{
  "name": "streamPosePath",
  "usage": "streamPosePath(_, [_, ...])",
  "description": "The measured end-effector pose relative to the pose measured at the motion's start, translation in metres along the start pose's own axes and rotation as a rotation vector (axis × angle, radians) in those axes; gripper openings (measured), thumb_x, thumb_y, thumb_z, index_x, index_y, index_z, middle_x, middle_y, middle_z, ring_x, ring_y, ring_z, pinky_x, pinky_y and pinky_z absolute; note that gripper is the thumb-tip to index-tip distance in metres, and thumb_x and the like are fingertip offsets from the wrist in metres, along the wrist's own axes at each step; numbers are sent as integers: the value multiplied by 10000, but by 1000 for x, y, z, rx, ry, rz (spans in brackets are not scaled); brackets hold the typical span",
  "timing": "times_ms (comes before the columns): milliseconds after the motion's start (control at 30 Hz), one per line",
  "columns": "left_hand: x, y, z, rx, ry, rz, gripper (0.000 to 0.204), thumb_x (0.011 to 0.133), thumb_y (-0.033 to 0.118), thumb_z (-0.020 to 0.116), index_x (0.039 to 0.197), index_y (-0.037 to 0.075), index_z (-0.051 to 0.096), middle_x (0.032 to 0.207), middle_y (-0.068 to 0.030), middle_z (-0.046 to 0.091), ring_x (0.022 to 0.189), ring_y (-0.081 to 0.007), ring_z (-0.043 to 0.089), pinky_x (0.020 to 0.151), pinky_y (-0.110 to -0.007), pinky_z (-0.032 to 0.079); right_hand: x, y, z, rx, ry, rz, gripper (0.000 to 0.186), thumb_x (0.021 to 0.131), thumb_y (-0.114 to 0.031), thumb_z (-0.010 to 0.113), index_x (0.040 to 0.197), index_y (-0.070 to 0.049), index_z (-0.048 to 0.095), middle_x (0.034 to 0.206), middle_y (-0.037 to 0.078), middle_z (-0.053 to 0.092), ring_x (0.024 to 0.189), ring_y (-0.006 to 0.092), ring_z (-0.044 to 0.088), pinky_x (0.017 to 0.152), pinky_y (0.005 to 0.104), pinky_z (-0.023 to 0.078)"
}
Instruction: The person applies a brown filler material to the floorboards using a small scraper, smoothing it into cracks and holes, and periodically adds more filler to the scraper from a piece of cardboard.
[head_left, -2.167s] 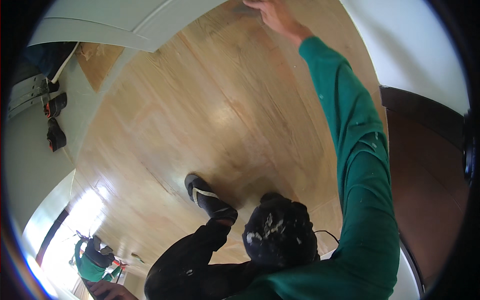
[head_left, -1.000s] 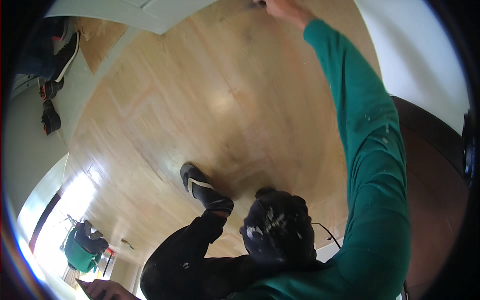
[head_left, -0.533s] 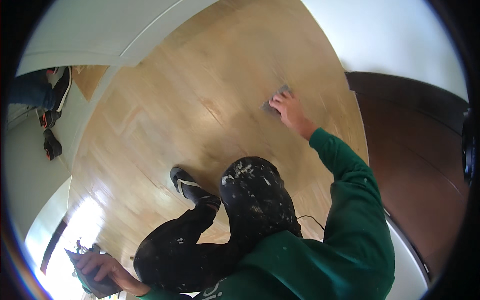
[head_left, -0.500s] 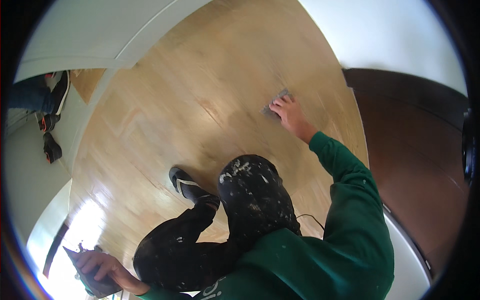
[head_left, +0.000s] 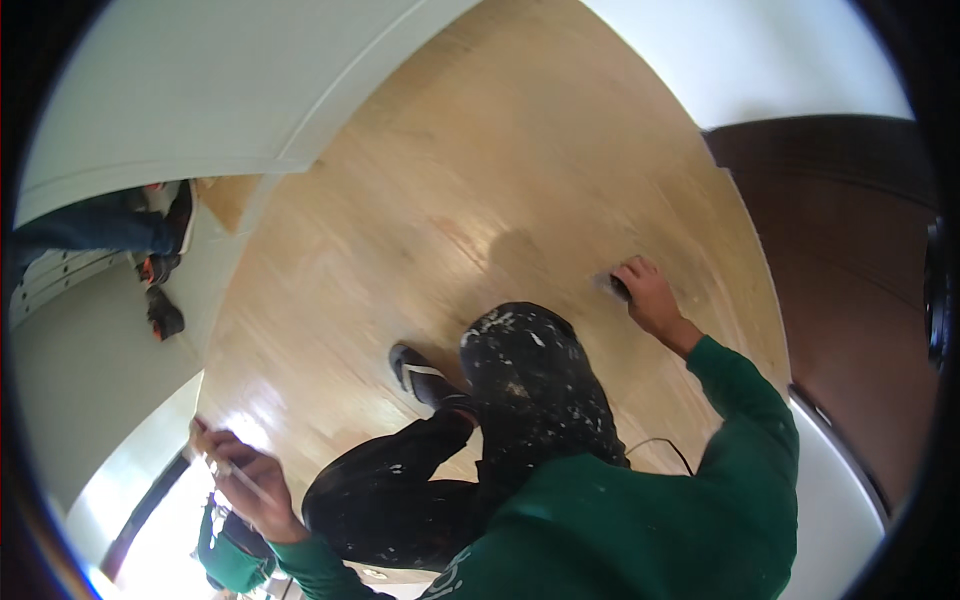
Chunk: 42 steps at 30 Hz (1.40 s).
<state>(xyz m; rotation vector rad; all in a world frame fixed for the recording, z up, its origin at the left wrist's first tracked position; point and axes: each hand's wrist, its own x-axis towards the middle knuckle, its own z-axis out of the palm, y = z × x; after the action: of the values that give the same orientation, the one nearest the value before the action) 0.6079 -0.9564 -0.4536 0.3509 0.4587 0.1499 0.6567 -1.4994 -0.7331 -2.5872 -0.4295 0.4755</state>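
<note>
My right hand [head_left: 650,292] is low over the pale wood floor [head_left: 400,200], to the right of my knee. It is closed on a small flat scraper [head_left: 608,285], dark by the fingers and greyish at the edge that meets the boards. At the lower left, my left hand [head_left: 258,492] is raised, its fingers wrapped round a flat metal trowel [head_left: 246,480]. That trowel is turned nearly edge-on, so it shows mostly as a thin bright strip. Its far end is lost in glare.
My paint-spotted knee [head_left: 530,370] and shoe [head_left: 415,372] take up the middle. Another person's jeans and shoe [head_left: 180,215] are at the left, near loose dark shoes [head_left: 163,312]. White panels [head_left: 200,100] border the floor, with a dark brown surface [head_left: 830,270] at right. A thin cable [head_left: 660,442] lies by my hip.
My right hand has drawn the scraper nearer to me and slightly right. My left hand has risen and turned the trowel from its broad face to nearly edge-on. The whole view has shifted slightly.
</note>
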Motion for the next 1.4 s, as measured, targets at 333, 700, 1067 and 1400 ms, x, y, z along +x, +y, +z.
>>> streamPosePath(333, [81, -112, 41, 460, 182, -369, 567, 1015, 504, 328, 1379, 87, 449, 1258, -147, 582, 1186, -273, 561, 988, -461, 489, 127, -271, -112, 727, 598, -1137, 543, 803, -123, 676, 1316, -208, 518, 1287, 124, 493, 1245, 317, 461, 1037, 550, 393])
streamPosePath(700, [41, -69, 22, 402, 378, -11, 380, 1045, 406, 348, 770, 149, 407, 582, 29, 347, 377, -78, 317, 300, -218, 243, 242, -190, 2, -40, 318, -890, 604, 791, -51, 616, 1364, -200, 494, 1301, 81, 517, 1214, 268, 477, 1023, 550, 353])
streamPosePath(1067, [-84, 36, -44, 33, 274, 369, 232, 1025, 316, 433, 1001, 96, 505, 793, 28, 503, 642, -78, 508, 499, -253, 427, 475, -83, 34, -554, 72, -365, 459, 1004, -195, 309, 1444, -88, 383, 1539, 161, 279, 1424, 364, 214, 1174, 461, 187])
streamPosePath(1400, [-84, 56, -56, -215, 249, 540, 235, 966, 206, 446, 763, 137, 540, 663, 47, 487, 538, -46, 464, 503, -212, 352, 536, -37, 73, -132, 153, -203, 561, 999, -392, 392, 1483, -113, 333, 1565, 138, 244, 1451, 323, 187, 1172, 419, 205])
